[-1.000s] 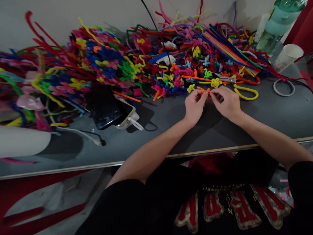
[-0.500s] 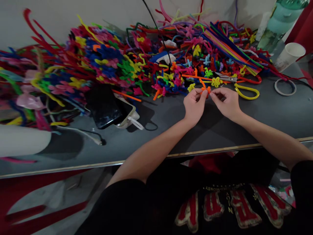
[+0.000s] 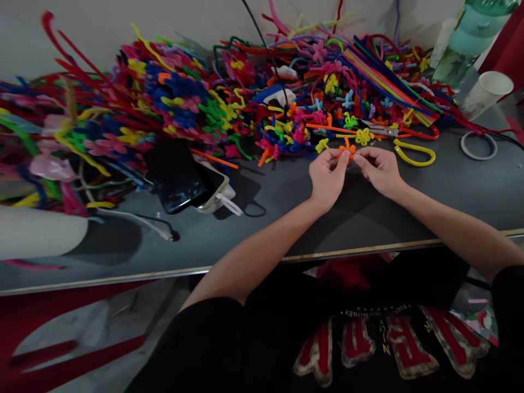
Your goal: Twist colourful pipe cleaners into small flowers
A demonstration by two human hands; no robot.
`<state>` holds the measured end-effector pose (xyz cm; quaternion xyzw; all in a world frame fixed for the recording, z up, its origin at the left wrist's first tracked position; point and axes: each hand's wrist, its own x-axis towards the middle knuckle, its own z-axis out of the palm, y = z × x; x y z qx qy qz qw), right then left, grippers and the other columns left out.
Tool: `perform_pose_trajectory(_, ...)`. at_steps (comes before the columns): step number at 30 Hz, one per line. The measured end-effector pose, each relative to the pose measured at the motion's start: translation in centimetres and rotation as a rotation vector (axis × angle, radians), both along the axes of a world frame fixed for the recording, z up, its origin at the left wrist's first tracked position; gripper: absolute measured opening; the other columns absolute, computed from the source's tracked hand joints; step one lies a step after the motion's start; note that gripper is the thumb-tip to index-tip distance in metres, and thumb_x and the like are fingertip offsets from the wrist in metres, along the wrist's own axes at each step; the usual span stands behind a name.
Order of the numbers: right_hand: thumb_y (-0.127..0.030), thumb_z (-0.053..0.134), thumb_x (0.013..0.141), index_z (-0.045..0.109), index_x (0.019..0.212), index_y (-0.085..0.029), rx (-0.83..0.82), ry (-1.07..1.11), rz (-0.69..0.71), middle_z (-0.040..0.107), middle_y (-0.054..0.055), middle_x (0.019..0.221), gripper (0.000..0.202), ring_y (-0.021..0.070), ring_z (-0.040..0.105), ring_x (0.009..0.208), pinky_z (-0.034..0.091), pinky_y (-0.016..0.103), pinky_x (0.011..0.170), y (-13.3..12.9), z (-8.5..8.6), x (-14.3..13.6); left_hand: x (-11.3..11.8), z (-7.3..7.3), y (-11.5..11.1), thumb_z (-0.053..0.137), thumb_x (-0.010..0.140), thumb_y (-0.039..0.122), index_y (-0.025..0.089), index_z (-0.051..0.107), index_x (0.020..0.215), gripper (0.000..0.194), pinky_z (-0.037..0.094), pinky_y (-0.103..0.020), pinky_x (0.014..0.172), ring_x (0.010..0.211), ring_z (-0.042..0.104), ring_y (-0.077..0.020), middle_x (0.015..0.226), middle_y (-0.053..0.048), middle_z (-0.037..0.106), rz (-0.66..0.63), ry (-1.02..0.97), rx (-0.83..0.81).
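Observation:
An orange pipe-cleaner flower (image 3: 347, 150) is pinched between the fingertips of both hands above the grey table (image 3: 262, 229). My left hand (image 3: 329, 177) holds its left side, with thumb and forefinger pressed together. On its right side, my right hand (image 3: 380, 170) grips it in a similar pinch. A short orange end sticks up from the flower. Just behind the hands lie a yellow flower (image 3: 362, 137), a smaller yellow piece (image 3: 322, 145) and scissors (image 3: 380, 129) with orange-red handles.
Colourful pipe cleaners and flowers (image 3: 180, 101) are heaped along the wall. A black phone (image 3: 176, 180) rests on a pale device at the left. A yellow loop (image 3: 414, 154), a tape roll (image 3: 478, 146), a paper cup (image 3: 485, 95) and a bottle (image 3: 466, 49) are at the right.
The orange flower has turned a little between my fingers, and its upright end has shifted. My right fingertips have changed their position on it slightly.

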<state>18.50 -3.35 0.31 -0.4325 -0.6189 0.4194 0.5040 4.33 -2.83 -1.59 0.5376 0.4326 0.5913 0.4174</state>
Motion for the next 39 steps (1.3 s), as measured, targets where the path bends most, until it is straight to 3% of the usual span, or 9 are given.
perform_pose_trajectory(4, -0.067, 0.064, 0.083, 0.070, 0.083, -0.018, -0.012, 0.028, -0.024, 0.060, 0.000, 0.066, 0.050, 0.0052, 0.043, 0.045, 0.034, 0.022, 0.041, 1.1, -0.2, 0.9, 0.0, -0.2, 0.4, 0.065, 0.089, 0.054, 0.018, 0.071, 0.087, 0.036, 0.057, -0.027, 0.071, 0.077, 0.071, -0.0155, 0.082, -0.004, 0.074, 0.008, 0.009, -0.031)
perform_pose_trajectory(7, -0.066, 0.059, 0.087, 0.073, 0.104, -0.022, 0.049, 0.001, -0.085, 0.063, 0.001, 0.075, 0.049, 0.0072, 0.046, 0.048, 0.036, 0.023, 0.043, 1.9, -0.2, 2.1, -0.5, -0.2, 1.3, 0.062, 0.090, 0.057, 0.018, 0.072, 0.095, 0.040, 0.056, -0.029, 0.070, 0.072, 0.070, -0.0148, 0.079, -0.004, 0.074, -0.093, 0.075, -0.034)
perform_pose_trajectory(10, -0.056, 0.063, 0.088, 0.071, 0.117, -0.025, 0.181, -0.196, -0.049, 0.068, 0.004, 0.087, 0.043, 0.0113, 0.053, 0.060, 0.042, 0.026, 0.052, 2.1, -0.1, 2.8, -1.6, 0.2, 2.1, 0.070, 0.084, 0.057, 0.018, 0.069, 0.109, 0.046, 0.054, -0.027, 0.067, 0.065, 0.067, -0.0136, 0.072, -0.001, 0.072, -0.177, 0.218, 0.038)
perform_pose_trajectory(14, -0.040, 0.064, 0.088, 0.075, 0.093, -0.019, 0.360, -0.468, 0.052, 0.067, 0.005, 0.080, 0.024, 0.0129, 0.053, 0.064, 0.042, 0.028, 0.058, 1.6, 0.2, 2.9, -3.1, 1.1, 2.6, 0.079, 0.076, 0.055, 0.020, 0.068, 0.115, 0.054, 0.052, -0.026, 0.069, 0.069, 0.068, -0.0144, 0.069, 0.002, 0.071, -0.205, 0.425, 0.216)
perform_pose_trajectory(18, -0.034, 0.064, 0.086, 0.070, 0.075, -0.017, 0.392, -0.525, 0.124, 0.059, 0.001, 0.068, 0.021, 0.0104, 0.048, 0.058, 0.036, 0.026, 0.055, 1.4, 0.5, 2.8, -3.6, 1.2, 2.8, 0.072, 0.081, 0.060, 0.019, 0.069, 0.110, 0.050, 0.052, -0.027, 0.074, 0.078, 0.071, -0.0156, 0.078, -0.001, 0.075, -0.220, 0.454, 0.351)
perform_pose_trajectory(22, -0.034, 0.065, 0.087, 0.071, 0.079, -0.018, 0.388, -0.511, 0.102, 0.063, 0.001, 0.069, 0.019, 0.0110, 0.051, 0.060, 0.038, 0.026, 0.058, 1.5, 0.5, 3.1, -3.5, 1.0, 3.0, 0.062, 0.087, 0.063, 0.018, 0.067, 0.113, 0.053, 0.052, -0.026, 0.069, 0.082, 0.071, -0.0161, 0.088, -0.006, 0.077, -0.234, 0.409, 0.355)
perform_pose_trajectory(31, -0.031, 0.063, 0.086, 0.070, 0.076, -0.019, 0.302, -0.442, 0.059, 0.058, 0.001, 0.068, 0.017, 0.0113, 0.047, 0.061, 0.037, 0.026, 0.059, 2.1, 0.5, 3.1, -3.7, 0.8, 3.3, 0.070, 0.074, 0.072, 0.026, 0.065, 0.128, 0.072, 0.053, -0.031, 0.079, 0.097, 0.065, -0.0201, 0.106, -0.007, 0.076, -0.230, 0.548, 0.436)
perform_pose_trajectory(35, -0.026, 0.062, 0.083, 0.068, 0.073, -0.019, 0.266, -0.455, 0.055, 0.059, 0.001, 0.070, 0.014, 0.0126, 0.049, 0.064, 0.038, 0.027, 0.061, 2.4, 0.4, 2.8, -3.8, 0.6, 3.6, 0.066, 0.079, 0.070, 0.026, 0.074, 0.113, 0.056, 0.050, -0.038, 0.092, 0.097, 0.066, -0.0223, 0.099, -0.006, 0.076, -0.187, 0.583, 0.458)
perform_pose_trajectory(39, -0.025, 0.061, 0.082, 0.065, 0.070, -0.019, 0.268, -0.461, 0.060, 0.058, 0.001, 0.070, 0.014, 0.0127, 0.049, 0.065, 0.037, 0.027, 0.062, 2.2, 0.5, 2.8, -3.8, 0.7, 3.6, 0.068, 0.077, 0.071, 0.026, 0.076, 0.106, 0.054, 0.050, -0.038, 0.091, 0.094, 0.066, -0.0222, 0.093, -0.006, 0.076, -0.184, 0.599, 0.468)
